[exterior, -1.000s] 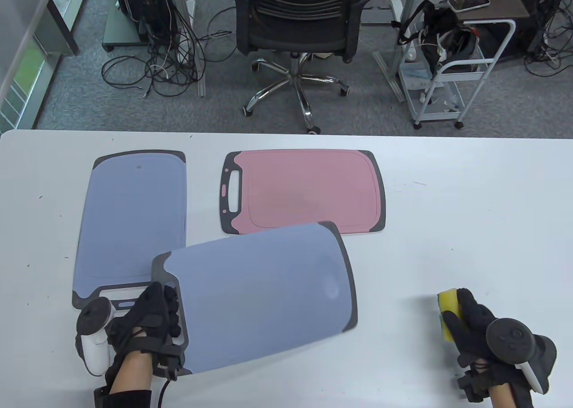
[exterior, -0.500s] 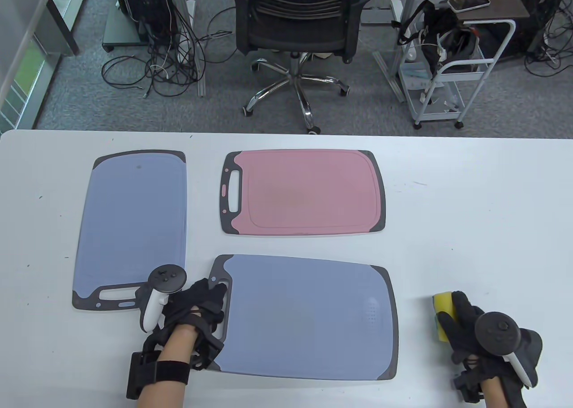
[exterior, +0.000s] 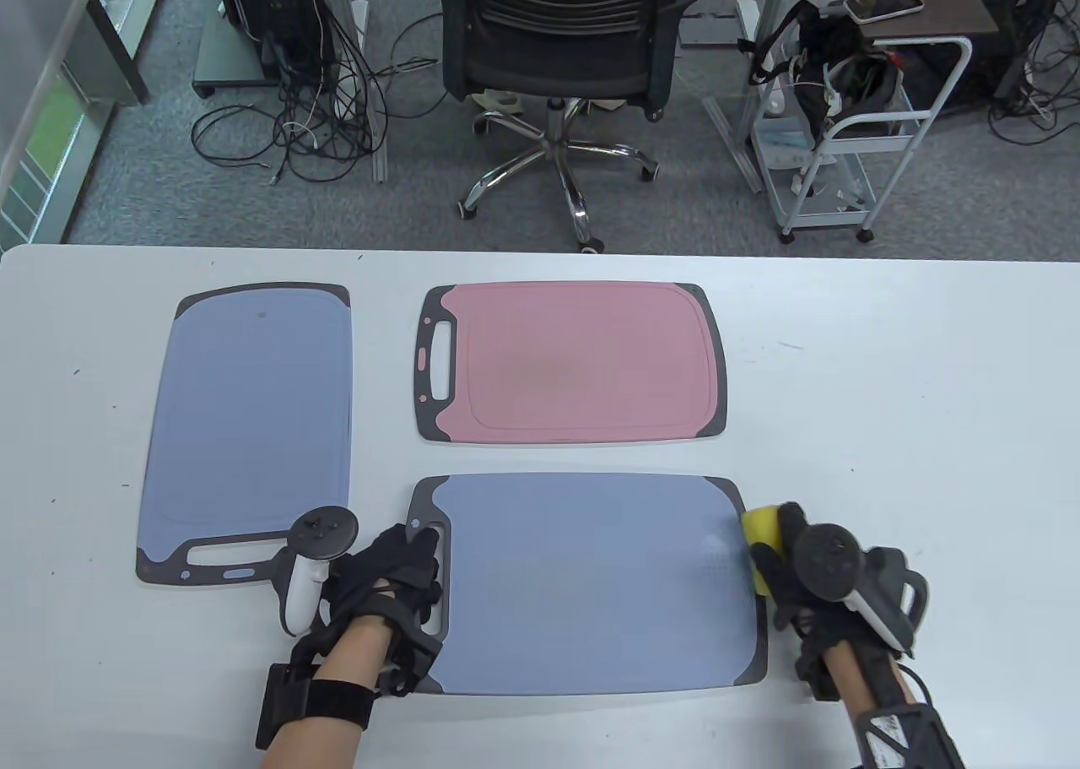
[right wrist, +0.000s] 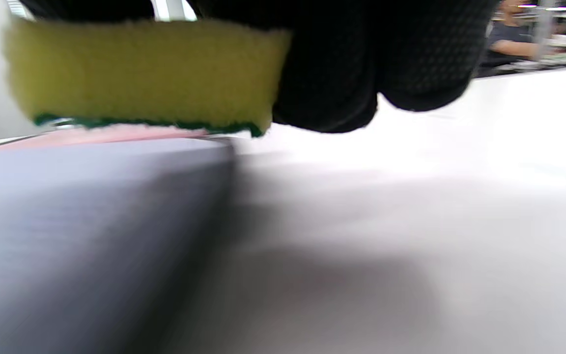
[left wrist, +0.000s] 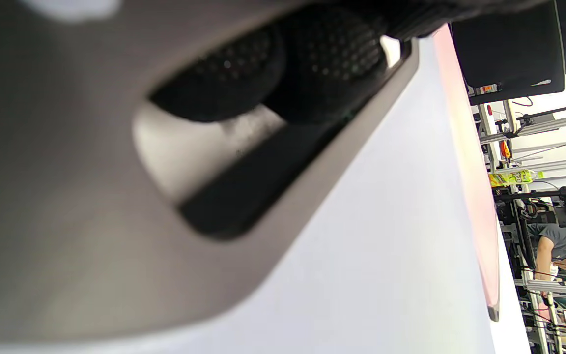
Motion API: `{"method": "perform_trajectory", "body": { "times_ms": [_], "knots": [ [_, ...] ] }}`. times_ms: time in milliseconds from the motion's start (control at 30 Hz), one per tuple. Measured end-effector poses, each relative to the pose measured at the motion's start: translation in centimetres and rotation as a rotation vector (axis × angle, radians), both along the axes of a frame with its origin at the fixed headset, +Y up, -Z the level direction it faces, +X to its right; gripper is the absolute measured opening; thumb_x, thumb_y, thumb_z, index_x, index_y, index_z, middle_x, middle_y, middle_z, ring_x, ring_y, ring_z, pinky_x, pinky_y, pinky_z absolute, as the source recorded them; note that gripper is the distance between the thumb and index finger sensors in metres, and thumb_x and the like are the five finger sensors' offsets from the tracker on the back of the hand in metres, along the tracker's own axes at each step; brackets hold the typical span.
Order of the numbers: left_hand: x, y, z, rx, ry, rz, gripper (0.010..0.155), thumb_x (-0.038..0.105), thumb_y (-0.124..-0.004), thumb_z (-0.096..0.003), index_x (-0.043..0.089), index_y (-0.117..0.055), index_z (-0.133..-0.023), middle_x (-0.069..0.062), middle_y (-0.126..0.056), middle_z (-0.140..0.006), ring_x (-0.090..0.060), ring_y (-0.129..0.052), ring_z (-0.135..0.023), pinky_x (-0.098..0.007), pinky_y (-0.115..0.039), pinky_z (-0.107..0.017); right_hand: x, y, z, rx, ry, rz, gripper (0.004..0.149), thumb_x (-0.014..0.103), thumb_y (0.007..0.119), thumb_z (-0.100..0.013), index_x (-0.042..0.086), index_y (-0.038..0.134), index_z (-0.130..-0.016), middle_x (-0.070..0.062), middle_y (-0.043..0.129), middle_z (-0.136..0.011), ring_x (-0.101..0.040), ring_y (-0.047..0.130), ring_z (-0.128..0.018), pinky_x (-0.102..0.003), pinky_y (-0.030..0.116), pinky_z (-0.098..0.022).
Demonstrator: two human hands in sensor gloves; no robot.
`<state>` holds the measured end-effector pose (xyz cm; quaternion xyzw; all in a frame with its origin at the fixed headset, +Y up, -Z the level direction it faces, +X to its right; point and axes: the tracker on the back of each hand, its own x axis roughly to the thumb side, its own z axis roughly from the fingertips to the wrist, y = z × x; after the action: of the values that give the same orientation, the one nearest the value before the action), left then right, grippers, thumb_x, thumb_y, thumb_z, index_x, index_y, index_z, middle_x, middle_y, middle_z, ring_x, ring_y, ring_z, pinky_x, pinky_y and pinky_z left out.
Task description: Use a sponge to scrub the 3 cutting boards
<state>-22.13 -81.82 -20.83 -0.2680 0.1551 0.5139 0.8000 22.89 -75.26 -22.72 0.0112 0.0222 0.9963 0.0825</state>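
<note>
Sponge (exterior: 764, 541) has moved: half a second ago your right hand (exterior: 806, 579) held it well to the right of the near board (exterior: 591, 583); now it hangs just at that board's right edge, so I judge scrubbing can begin here. The board has also been laid flat and straight below the pink board (exterior: 582, 362). Your right fingers grip the sponge, green side down, slightly above the edge. Your left hand (exterior: 392, 571) grips the handle (exterior: 432, 562), with fingertips (left wrist: 322, 54) through the slot. Left board (exterior: 249, 423) waits untouched.
</note>
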Motion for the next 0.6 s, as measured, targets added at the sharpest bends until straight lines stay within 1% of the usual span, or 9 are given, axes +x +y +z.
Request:
{"method": "perform_trajectory", "body": {
  "times_ms": [33, 100, 133, 267, 367, 433, 500, 533, 600],
  "knots": [
    [0.0, 0.0, 0.0, 0.001, 0.0, 0.005, 0.054, 0.054, -0.067, -0.0606, 0.014, -0.066, -0.097, 0.006, -0.09, -0.071, 0.0, -0.104, -0.041, -0.025, -0.099, -0.031, -2.4, 0.3, -0.7, 0.007, 0.041, 0.013, 0.071, 0.054, 0.071, -0.047, 0.012, 0.062, -0.103, -0.012, 0.083, -0.079, -0.022, 0.091, -0.051, -0.046, 0.079, -0.047],
    [0.0, 0.0, -0.1, 0.013, -0.011, 0.001, 0.055, 0.054, -0.067, -0.0602, 0.014, -0.066, -0.097, 0.006, -0.091, -0.071, 0.0, -0.105, -0.041, -0.025, -0.099, -0.03, -9.6, 0.8, -2.1, 0.036, 0.153, 0.062, 0.071, 0.054, 0.071, -0.047, 0.012, 0.061, -0.103, -0.011, 0.083, -0.08, -0.021, 0.092, -0.051, -0.046, 0.079, -0.047],
    [-0.1, 0.0, -0.1, 0.016, -0.015, 0.0, 0.055, 0.054, -0.067, -0.0599, 0.014, -0.067, -0.097, 0.006, -0.091, -0.07, 0.0, -0.105, -0.041, -0.025, -0.099, -0.03, -11.9, 0.8, -2.5, 0.043, 0.187, 0.079, 0.071, 0.054, 0.071, -0.047, 0.012, 0.061, -0.103, -0.011, 0.083, -0.08, -0.021, 0.092, -0.051, -0.046, 0.08, -0.047],
    [-0.1, 0.0, -0.1, 0.023, -0.023, 0.007, 0.055, 0.054, -0.067, -0.0599, 0.013, -0.067, -0.096, 0.006, -0.092, -0.07, 0.0, -0.106, -0.041, -0.024, -0.1, -0.029, -23.5, 0.7, -3.5, 0.067, 0.334, 0.177, 0.07, 0.055, 0.07, -0.047, 0.014, 0.061, -0.103, -0.01, 0.082, -0.081, -0.021, 0.091, -0.052, -0.045, 0.08, -0.047],
    [-0.2, -0.1, -0.1, 0.027, -0.025, 0.018, 0.055, 0.054, -0.067, -0.0599, 0.013, -0.067, -0.097, 0.006, -0.092, -0.07, -0.001, -0.106, -0.041, -0.024, -0.1, -0.029, -27.9, 0.3, -3.8, 0.042, 0.371, 0.216, 0.07, 0.054, 0.069, -0.047, 0.014, 0.06, -0.104, -0.009, 0.082, -0.082, -0.021, 0.091, -0.053, -0.045, 0.079, -0.048],
    [-0.2, -0.1, -0.1, 0.03, -0.027, 0.024, 0.055, 0.054, -0.067, -0.0598, 0.013, -0.067, -0.097, 0.006, -0.092, -0.07, -0.001, -0.106, -0.041, -0.024, -0.099, -0.03, -29.0, -0.4, -4.1, 0.021, 0.381, 0.243, 0.069, 0.054, 0.069, -0.047, 0.014, 0.061, -0.103, -0.009, 0.083, -0.081, -0.021, 0.091, -0.052, -0.046, 0.079, -0.047],
    [-0.3, -0.2, 0.0, 0.032, -0.026, 0.036, 0.055, 0.054, -0.067, -0.0597, 0.013, -0.067, -0.097, 0.005, -0.092, -0.07, -0.001, -0.106, -0.041, -0.024, -0.099, -0.03, -27.9, -0.7, -4.5, 0.016, 0.363, 0.267, 0.069, 0.055, 0.067, -0.048, 0.016, 0.059, -0.104, -0.008, 0.08, -0.081, -0.019, 0.09, -0.054, -0.045, 0.079, -0.049],
    [-0.3, -0.2, 0.0, 0.034, -0.026, 0.036, 0.055, 0.054, -0.067, -0.0597, 0.013, -0.067, -0.097, 0.005, -0.092, -0.07, -0.001, -0.106, -0.041, -0.024, -0.099, -0.03, -27.5, -0.7, -4.5, 0.018, 0.352, 0.26, 0.069, 0.055, 0.067, -0.048, 0.015, 0.06, -0.104, -0.008, 0.081, -0.081, -0.02, 0.091, -0.053, -0.045, 0.079, -0.048],
    [-0.3, -0.2, -0.1, 0.032, -0.026, 0.039, 0.055, 0.054, -0.067, -0.0597, 0.013, -0.067, -0.097, 0.005, -0.092, -0.07, -0.001, -0.106, -0.041, -0.024, -0.099, -0.029, -22.8, -1.0, -4.9, 0.0, 0.259, 0.287, 0.069, 0.054, 0.068, -0.047, 0.015, 0.061, -0.103, -0.009, 0.083, -0.08, -0.021, 0.091, -0.052, -0.046, 0.079, -0.048]
  ]
}}
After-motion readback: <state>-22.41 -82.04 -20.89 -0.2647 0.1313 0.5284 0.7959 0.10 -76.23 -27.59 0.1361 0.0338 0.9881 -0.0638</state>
